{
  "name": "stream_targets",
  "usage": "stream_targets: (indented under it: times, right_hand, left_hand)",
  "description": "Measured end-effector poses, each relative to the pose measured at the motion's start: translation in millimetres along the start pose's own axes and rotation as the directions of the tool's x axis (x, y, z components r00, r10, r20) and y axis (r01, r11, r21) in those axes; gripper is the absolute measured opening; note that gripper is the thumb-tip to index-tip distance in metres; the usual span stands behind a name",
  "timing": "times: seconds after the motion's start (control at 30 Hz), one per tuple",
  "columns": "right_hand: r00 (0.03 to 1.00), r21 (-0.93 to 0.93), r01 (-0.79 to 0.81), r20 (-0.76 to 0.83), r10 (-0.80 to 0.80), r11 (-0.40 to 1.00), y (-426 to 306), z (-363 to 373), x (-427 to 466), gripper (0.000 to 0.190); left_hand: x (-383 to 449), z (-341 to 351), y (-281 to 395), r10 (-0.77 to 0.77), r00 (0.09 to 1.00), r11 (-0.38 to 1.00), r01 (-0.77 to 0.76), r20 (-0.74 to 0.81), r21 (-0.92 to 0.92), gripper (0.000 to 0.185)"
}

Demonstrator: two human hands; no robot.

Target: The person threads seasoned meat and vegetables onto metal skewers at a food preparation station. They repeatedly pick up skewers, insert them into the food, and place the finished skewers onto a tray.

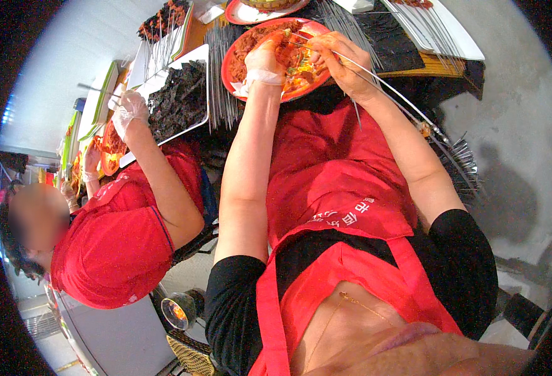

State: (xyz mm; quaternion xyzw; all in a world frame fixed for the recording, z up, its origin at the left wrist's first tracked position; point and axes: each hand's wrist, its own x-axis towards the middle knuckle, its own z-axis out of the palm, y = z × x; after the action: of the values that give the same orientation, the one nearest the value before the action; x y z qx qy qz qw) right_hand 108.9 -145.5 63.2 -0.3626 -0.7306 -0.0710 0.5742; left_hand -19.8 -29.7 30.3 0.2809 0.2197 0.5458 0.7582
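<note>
A large orange-red bowl sits before me, holding red-seasoned meat pieces. Over its left part is my left hand, in a thin clear glove, with fingers closed around some of the meat. My right hand is at the bowl's right rim and grips thin metal skewers. The skewer tips reach the fingertips of my left hand; whether they pierce the meat is hard to tell. The skewers' rear ends run back along my right forearm.
To the left, bare skewers lie beside a white tray of dark sheets. A co-worker's gloved hand holds a skewer there. Further skewers lie beyond the bowl. A white tray with loaded skewers stands at the right.
</note>
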Motion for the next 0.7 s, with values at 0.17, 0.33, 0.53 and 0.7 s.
stream_targets:
  times: [0.17, 0.33, 0.53, 0.7]
  right_hand:
    - [0.968, -0.228, 0.244, 0.118, -0.222, 0.943, -4, 5, 3, 0.019]
    - [0.983, -0.145, 0.168, 0.096, -0.155, 0.975, -2, 18, 6, 0.02]
    - [0.971, -0.143, 0.236, 0.083, -0.226, 0.961, 5, 29, 9, 0.021]
    - [0.962, -0.146, 0.264, 0.109, -0.249, 0.953, 15, 38, 9, 0.021]
  left_hand:
    - [-31, 30, 9, 0.23, 0.95, 0.963, -0.191, -0.213, 0.19, 0.017]
    - [-34, 32, 10, 0.356, 0.91, 0.913, -0.291, -0.211, 0.287, 0.017]
    - [-34, 32, 9, 0.372, 0.902, 0.907, -0.302, -0.22, 0.293, 0.018]
    - [-32, 23, 11, 0.45, 0.882, 0.793, -0.32, -0.143, 0.518, 0.026]
